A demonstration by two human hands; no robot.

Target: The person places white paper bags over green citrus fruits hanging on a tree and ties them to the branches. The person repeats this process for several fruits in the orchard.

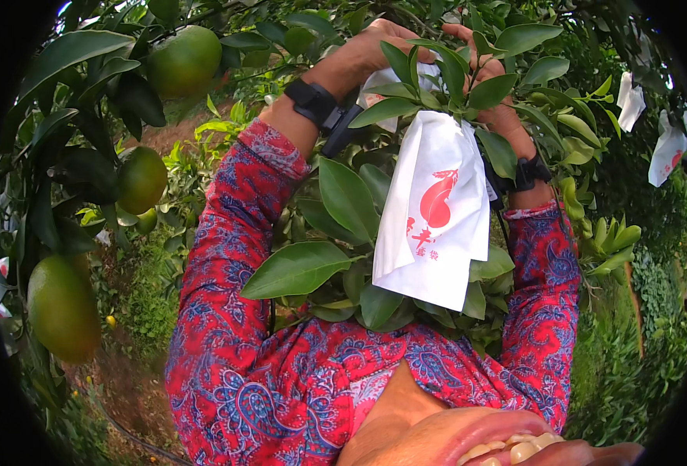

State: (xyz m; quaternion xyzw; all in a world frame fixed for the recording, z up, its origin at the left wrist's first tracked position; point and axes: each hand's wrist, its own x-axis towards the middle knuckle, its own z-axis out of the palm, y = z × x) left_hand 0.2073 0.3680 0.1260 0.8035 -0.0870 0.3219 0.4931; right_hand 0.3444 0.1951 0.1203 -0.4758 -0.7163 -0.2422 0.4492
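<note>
My left hand [378, 43] reaches up into the leaves, its fingers bent over a crumpled white paper bag [382, 97] that is partly behind foliage. Its fingertips are hidden, but the hand looks closed on this bag. My right hand [487, 71] is raised on the other side of the same twig, fingers curled and one lifted; leaves cover what they may grip. Below and between both hands hangs another white fruit bag [434, 213] with a red print, its top among the leaves. Neither hand touches the lower part of that hanging bag.
Several green fruits, among them a large fruit [64, 308] and an upper fruit [185, 62], hang on the left. More white bags, such as a bag [667, 149], hang at the far right. Broad leaves [301, 270] crowd beneath the bag. A dark hose lies on the ground at lower left.
</note>
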